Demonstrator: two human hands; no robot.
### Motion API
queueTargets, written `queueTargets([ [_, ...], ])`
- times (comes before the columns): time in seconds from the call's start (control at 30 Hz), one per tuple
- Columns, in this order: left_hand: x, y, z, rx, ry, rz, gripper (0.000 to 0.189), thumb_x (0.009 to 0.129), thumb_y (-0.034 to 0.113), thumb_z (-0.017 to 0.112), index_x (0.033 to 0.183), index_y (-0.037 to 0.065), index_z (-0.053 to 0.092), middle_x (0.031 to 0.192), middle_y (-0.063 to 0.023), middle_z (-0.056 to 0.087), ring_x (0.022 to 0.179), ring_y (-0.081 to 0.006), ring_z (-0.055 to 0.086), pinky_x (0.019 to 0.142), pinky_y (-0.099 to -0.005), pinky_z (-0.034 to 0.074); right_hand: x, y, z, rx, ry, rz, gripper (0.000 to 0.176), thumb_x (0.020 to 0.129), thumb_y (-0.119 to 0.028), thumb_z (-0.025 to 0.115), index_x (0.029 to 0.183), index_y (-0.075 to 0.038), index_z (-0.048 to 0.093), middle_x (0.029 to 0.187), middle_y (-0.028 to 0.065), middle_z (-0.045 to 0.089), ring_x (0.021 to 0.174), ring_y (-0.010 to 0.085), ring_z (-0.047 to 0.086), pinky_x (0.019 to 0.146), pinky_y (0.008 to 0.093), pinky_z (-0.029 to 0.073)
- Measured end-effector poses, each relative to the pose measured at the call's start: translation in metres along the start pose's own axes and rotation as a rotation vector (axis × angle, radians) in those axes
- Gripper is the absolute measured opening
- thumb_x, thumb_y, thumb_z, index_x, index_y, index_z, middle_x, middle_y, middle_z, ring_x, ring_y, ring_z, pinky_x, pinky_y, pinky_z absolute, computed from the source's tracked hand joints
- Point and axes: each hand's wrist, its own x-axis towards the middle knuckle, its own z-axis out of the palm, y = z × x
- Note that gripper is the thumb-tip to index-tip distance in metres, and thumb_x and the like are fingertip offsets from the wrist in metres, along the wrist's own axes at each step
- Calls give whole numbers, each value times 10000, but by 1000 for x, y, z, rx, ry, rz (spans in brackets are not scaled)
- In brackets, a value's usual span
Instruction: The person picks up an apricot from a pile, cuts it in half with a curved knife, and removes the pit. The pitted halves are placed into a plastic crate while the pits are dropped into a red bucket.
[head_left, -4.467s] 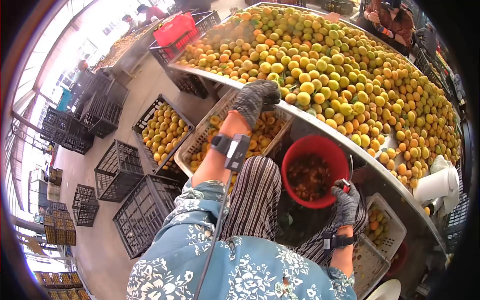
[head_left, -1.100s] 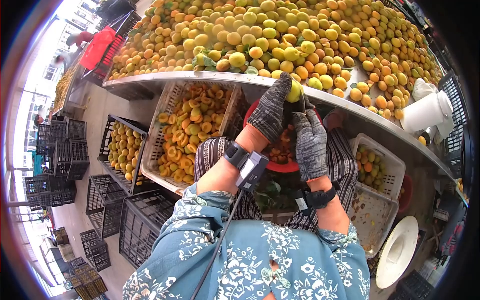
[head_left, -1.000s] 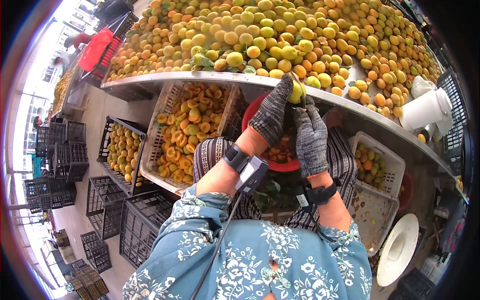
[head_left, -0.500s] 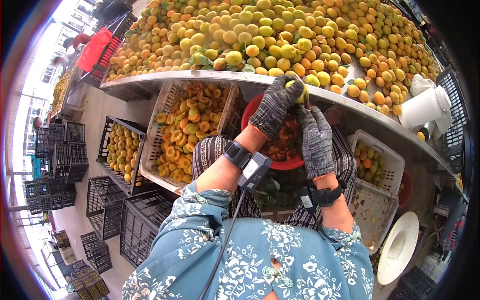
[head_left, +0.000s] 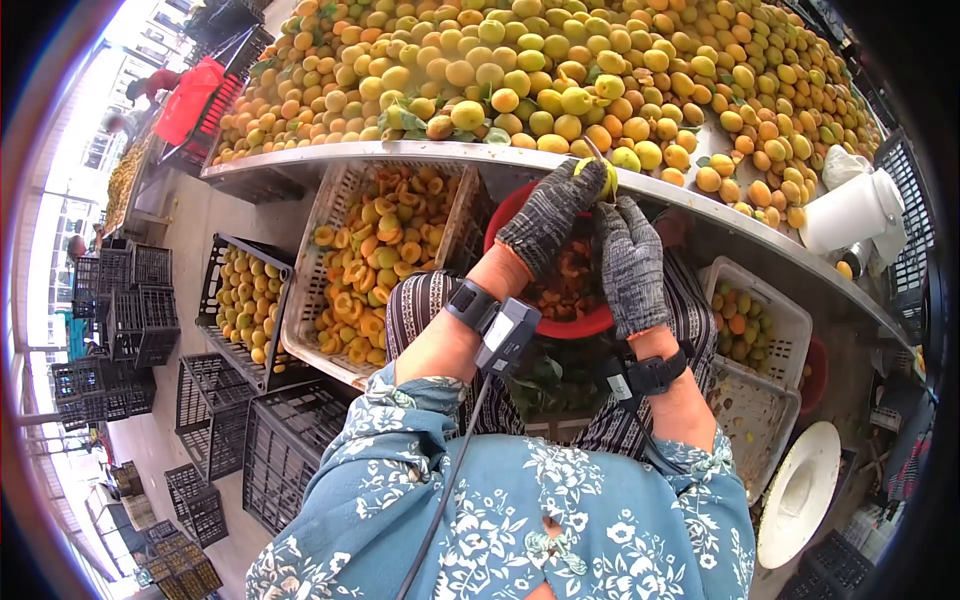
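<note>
My left hand point(head_left: 553, 218), in a grey knitted glove, is closed around a yellow-green apricot point(head_left: 609, 182) at the table's near edge. My right hand point(head_left: 632, 268), gloved the same way, is closed just beside the fruit, its fingertips near the left ones. A thin blade, seemingly of a small knife point(head_left: 593, 148), sticks up past the apricot; its handle is hidden in my right hand. Below both hands sits a red basin point(head_left: 590, 325) with orange-brown fruit pieces in it. Beyond them, whole apricots point(head_left: 490, 75) are heaped on the metal-edged table point(head_left: 400, 151).
A white crate point(head_left: 300, 290) of halved apricots stands left of my knees, beside a black crate point(head_left: 207, 290) of whole ones. At right are a white crate point(head_left: 795, 330) with apricots, a white bucket point(head_left: 843, 215) and a pale hat point(head_left: 800, 495). Stacked black crates point(head_left: 140, 310) line the far left.
The apricot and blade have turned in my hands, and the blade now points up and to the left. My right hand has tilted slightly, its fingers closer to the fruit.
</note>
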Motion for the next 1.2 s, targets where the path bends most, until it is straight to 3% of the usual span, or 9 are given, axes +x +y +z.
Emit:
queueTargets([
  [0.2,-6,-4,2,340,-3,242,266,969,210,529,1132,8,584,1055,-72,598,971,-134,539,873,-275,449,-11,-6,-5,-409,17,-134,237,922,-132,571,1065,54,602,898,137,660,779,211,606,719,335,482],
  [0.37,8,-21,-9,1125,85,729,267,968,242,532,1106,23,595,1015,-75,612,965,-167,575,863,-286,461,-13,14,-1,20,19,46,218,931,-126,570,1063,46,597,912,88,655,787,170,585,716,317,476],
  [0.43,14,-15,-1,50,237,69,277,980,272,519,1048,21,616,994,-59,602,879,-114,528,808,-281,456,-16,12,1,78,-18,135,218,934,-124,569,1070,44,595,919,77,653,798,154,577,724,305,476],
  [0.53,11,-15,-6,-147,203,-120,290,980,282,521,1086,26,606,1014,-47,601,893,-115,529,834,-276,452,-17,11,2,42,-1,173,243,941,-128,565,1115,39,599,946,69,652,825,129,563,753,274,474],
  [0.67,9,-16,-7,-165,99,-8,300,979,293,523,1130,44,597,1023,-29,597,909,-115,530,854,-262,445,-13,18,-4,-52,-18,90,305,930,-146,583,1163,51,584,977,113,660,866,161,585,782,287,476],
  [0.73,3,-9,0,-260,148,-167,341,970,329,537,1171,58,586,1052,-26,597,923,-108,531,867,-259,443,-10,25,-6,-110,-5,65,326,925,-157,592,1168,60,579,981,132,664,876,180,595,786,298,476],
  [0.87,-4,-6,11,-219,167,-164,396,949,378,563,1188,63,586,1068,-28,607,928,-109,539,868,-260,444,-2,28,-8,-439,45,-64,343,926,-255,565,1156,-2,594,944,229,658,881,329,637,769,392,490],
  [0.97,0,-2,10,-276,227,-259,337,899,440,619,960,108,629,759,9,617,569,-99,553,501,-232,460,-1,17,-14,-801,2,-134,350,928,-318,532,1153,-57,593,897,249,647,858,397,626,737,456,486],
  [1.2,6,-14,11,-264,261,-190,272,893,378,642,957,115,624,793,-7,617,658,-108,571,567,-253,482,-6,19,-8,-851,-6,-84,355,927,-349,520,1160,-85,565,828,249,637,787,420,621,678,495,479],
])
